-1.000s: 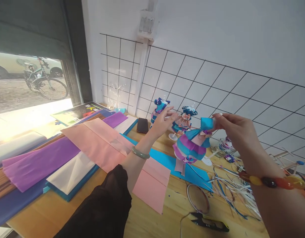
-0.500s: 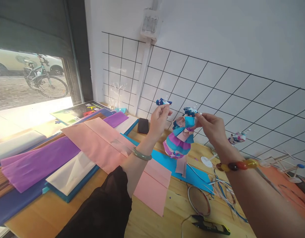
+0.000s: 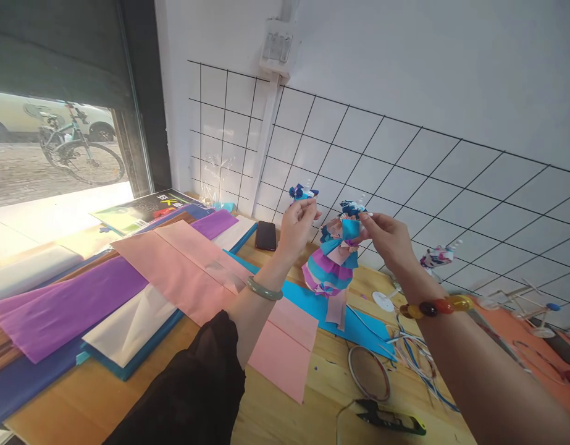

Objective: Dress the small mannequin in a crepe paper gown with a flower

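Fingertips of my left hand (image 3: 299, 224) pinch a small blue paper ornament (image 3: 303, 193) with dark blue bows and clear beads on top. My closed right hand (image 3: 386, 238) is at the upper part of a paper doll (image 3: 330, 269), its thumb and forefinger at the edge of the doll's dark blue headpiece (image 3: 352, 209). A white bead shows by those fingertips. The doll's tiered skirt is purple, blue and pink crepe paper, standing upright on the table. What the lower right fingers touch is hidden.
Pink crepe paper (image 3: 196, 266), purple paper (image 3: 71, 303) and a blue sheet (image 3: 368, 332) lie on the wooden table. Thread snips (image 3: 391, 417), a ring (image 3: 368, 372), loose wires (image 3: 419, 358) and a phone (image 3: 266, 236) lie around. A beaded ornament (image 3: 437, 256) stands right, before the wire grid.
In my left hand the small ornament has turned slightly, showing more of its light blue side. My right hand stays at the doll's headpiece. The whole view has shifted a little.
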Demonstrator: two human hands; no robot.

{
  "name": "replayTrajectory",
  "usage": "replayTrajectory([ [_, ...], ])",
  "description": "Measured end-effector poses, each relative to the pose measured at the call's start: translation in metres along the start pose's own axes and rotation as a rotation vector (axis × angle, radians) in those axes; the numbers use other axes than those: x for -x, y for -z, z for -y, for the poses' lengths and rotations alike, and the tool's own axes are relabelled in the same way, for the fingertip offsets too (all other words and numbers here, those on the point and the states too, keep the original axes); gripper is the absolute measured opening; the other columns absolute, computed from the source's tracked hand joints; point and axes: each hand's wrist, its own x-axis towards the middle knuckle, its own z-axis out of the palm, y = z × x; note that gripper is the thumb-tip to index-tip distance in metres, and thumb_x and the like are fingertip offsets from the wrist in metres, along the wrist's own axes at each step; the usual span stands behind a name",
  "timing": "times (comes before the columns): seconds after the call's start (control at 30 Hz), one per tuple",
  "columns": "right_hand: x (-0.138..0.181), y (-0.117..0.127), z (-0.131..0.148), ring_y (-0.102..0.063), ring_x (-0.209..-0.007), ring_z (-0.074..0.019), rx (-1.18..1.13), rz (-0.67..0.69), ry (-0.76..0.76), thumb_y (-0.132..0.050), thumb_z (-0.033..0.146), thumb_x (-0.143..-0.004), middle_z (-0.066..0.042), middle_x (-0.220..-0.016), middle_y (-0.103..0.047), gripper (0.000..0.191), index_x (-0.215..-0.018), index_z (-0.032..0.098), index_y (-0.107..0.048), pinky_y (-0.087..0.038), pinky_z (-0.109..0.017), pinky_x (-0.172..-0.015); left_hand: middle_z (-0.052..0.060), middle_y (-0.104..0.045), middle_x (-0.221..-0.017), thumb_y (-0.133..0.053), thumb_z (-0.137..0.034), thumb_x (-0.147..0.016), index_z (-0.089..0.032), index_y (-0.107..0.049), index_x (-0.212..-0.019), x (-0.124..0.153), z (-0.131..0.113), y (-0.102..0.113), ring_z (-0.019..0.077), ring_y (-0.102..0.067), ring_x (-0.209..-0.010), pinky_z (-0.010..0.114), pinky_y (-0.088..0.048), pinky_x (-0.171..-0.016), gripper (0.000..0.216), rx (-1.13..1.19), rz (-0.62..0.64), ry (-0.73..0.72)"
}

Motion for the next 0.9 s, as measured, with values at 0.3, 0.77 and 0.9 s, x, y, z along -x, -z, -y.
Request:
replayTrajectory([
  [0.3,0.012,0.018,-0.018,-0.061,-0.091,-0.0243,0.031,-0.211,0.069,-0.056,0.049,-0.078,-0.01,-0.1,-0.068,0.044,-0.108,0.018,-0.064,-0.049,-0.037,-0.073,0.006,-0.063,-0.086,-0.053,-0.033,-0.084,-0.018,-0.055,-0.109,-0.002,0.013,0.001,0.0141,-0.06,-0.085,0.028,-0.048,-0.077,0.03,-0.027,0.007,-0.05],
  [0.77,0.18,0.076,-0.079,-0.066,-0.081,-0.0213,0.446,0.263,0.302,-0.048,0.032,-0.088,-0.006,-0.088,-0.07,0.02,-0.093,0.022,-0.064,-0.053,-0.033,-0.068,-0.004,-0.046,-0.057,-0.054,-0.028,-0.084,-0.021,-0.056,-0.103,0.027,-0.003,-0.031,0.0086,-0.045,-0.052,0.024,-0.04,-0.053,0.02,-0.055,0.179,-0.079],
  [0.9,0.219,0.078,-0.089,-0.067,-0.085,-0.0196,0.557,0.448,0.465,-0.045,0.025,-0.09,-0.007,-0.094,-0.071,0.022,-0.099,0.022,-0.065,-0.055,-0.033,-0.073,-0.004,-0.044,-0.055,-0.052,-0.032,-0.084,-0.021,-0.059,-0.099,0.053,-0.003,-0.05,0.0084,-0.041,-0.05,0.025,-0.038,-0.052,0.02,-0.121,0.47,-0.073],
])
